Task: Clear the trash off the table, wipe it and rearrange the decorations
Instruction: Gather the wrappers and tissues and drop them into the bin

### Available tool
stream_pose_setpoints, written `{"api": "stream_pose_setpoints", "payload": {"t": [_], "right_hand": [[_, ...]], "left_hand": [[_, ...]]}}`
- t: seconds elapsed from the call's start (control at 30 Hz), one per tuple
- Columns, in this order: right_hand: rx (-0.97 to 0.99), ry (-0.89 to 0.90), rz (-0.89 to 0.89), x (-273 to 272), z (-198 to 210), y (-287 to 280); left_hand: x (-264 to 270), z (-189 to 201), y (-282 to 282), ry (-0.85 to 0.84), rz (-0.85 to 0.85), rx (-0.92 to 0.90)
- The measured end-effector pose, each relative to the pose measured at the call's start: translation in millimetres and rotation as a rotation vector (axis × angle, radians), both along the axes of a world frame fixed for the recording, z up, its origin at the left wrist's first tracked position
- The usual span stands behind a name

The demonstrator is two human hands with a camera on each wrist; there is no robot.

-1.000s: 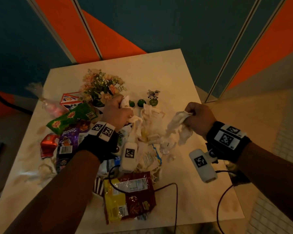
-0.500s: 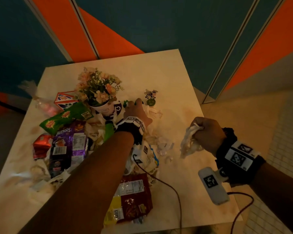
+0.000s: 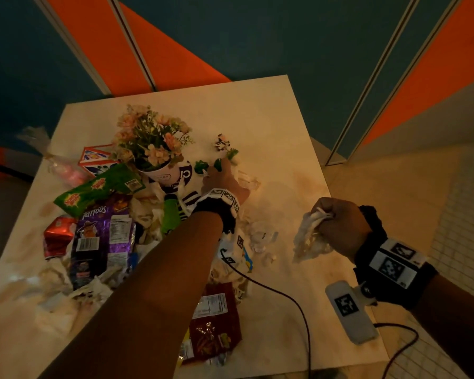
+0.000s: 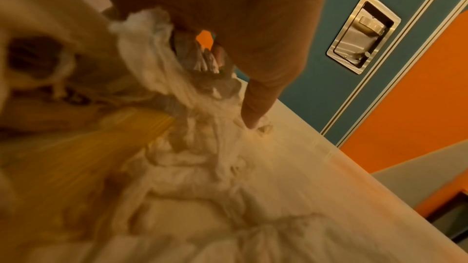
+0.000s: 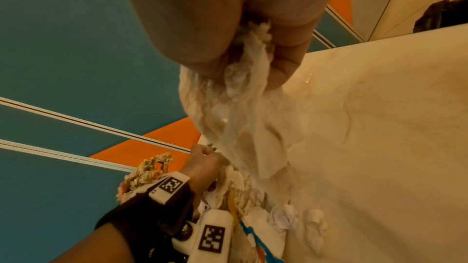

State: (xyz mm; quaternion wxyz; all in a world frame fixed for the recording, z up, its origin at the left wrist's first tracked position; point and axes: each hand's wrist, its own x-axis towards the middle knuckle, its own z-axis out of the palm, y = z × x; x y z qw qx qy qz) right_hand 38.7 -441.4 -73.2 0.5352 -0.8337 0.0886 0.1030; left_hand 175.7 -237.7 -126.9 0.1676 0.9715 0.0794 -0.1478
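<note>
On the pale table point(image 3: 271, 119), a heap of crumpled tissues point(image 3: 260, 236) and snack wrappers lies in front of a flower pot point(image 3: 153, 143). My left hand point(image 3: 222, 179) reaches into the tissues beside small green figurines point(image 3: 201, 166) and a black-and-white animal figurine point(image 3: 221, 142). In the left wrist view it holds a tissue wad point(image 4: 152, 47) in the palm, and one straight finger point(image 4: 253, 115) touches a tissue on the table. My right hand point(image 3: 337, 222) hovers over the table's right side. It grips a hanging bunch of tissues point(image 3: 309, 239), also seen in the right wrist view point(image 5: 240, 107).
Left of the heap lie a green wrapper point(image 3: 99, 187), a purple chip bag point(image 3: 101, 236), a red wrapper point(image 3: 56, 236), a small carton point(image 3: 96, 157) and a pink bag point(image 3: 66, 170). A red-and-yellow bag point(image 3: 214, 324) lies near the front edge. Teal and orange wall panels stand behind.
My left hand has moved from beside the flower pot rightward to the green figurines. My right hand has drawn back toward the right with its tissues.
</note>
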Motion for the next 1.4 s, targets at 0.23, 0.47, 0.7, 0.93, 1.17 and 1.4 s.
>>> {"api": "stream_pose_setpoints", "payload": {"t": [0.23,0.47,0.7,0.93,1.17,1.4], "right_hand": [[0.013,0.015,0.023,2,-3,3],[-0.001,-0.013,0.025,9,-5,3],[0.003,-0.072,0.033,16,-3,3],[0.082,-0.073,-0.009,22,1,1],[0.113,-0.076,-0.156,6,10,-45],[0.111,0.087,-0.255,-15,1,-137]], "left_hand": [[1,-2,-5,0.093,-0.18,0.087],[2,4,-14,0.137,-0.332,0.093],[1,43,1,-0.078,-0.089,-0.395],[-2,116,6,-0.257,0.157,-0.757],[-15,169,-46,-0.249,0.253,-1.029],[-20,204,-144,-0.159,0.121,-1.296]]}}
